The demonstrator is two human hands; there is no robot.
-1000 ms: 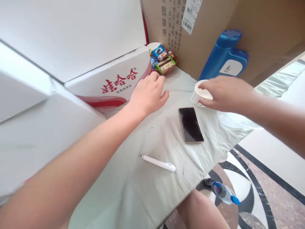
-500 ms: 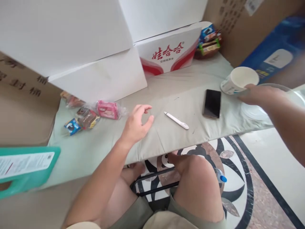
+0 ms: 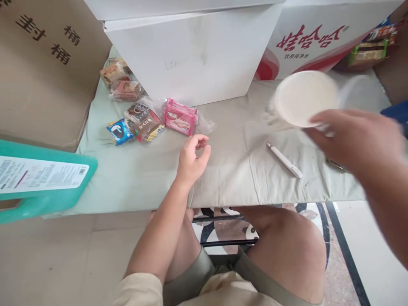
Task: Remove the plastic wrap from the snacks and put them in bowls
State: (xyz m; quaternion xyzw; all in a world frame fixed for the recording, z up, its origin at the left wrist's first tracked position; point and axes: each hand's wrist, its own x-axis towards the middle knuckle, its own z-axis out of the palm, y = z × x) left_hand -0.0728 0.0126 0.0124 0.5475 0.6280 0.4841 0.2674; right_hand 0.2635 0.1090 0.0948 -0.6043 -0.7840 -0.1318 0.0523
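Observation:
My right hand (image 3: 357, 140), blurred by motion, grips a white paper cup (image 3: 304, 97) by its rim, raised above the cloth, its pale inside showing. On the cloth, below and left of that hand, lies a slim white pen-shaped tool (image 3: 283, 159); its exact kind is unclear. A phone's edge (image 3: 338, 165) peeks out under the right hand, which hides the rest. My left hand (image 3: 194, 159) hovers with curved fingers, thumb apart, holding nothing. Just beyond it is a pink Nabati wafer pack (image 3: 180, 117) in clear wrapping.
Several wrapped snacks (image 3: 145, 121) lie on the cloth-covered table (image 3: 134, 182) at left. A teal jug (image 3: 63, 195) stands at the left edge. White boxes (image 3: 191, 59) and a red-lettered box (image 3: 302, 46) line the back; more snacks (image 3: 366, 53) sit in the far right corner.
My right hand has lifted the paper cup and brought it left, over the cloth. The view has turned left. My left hand is now closer to the pink wafer pack, still empty.

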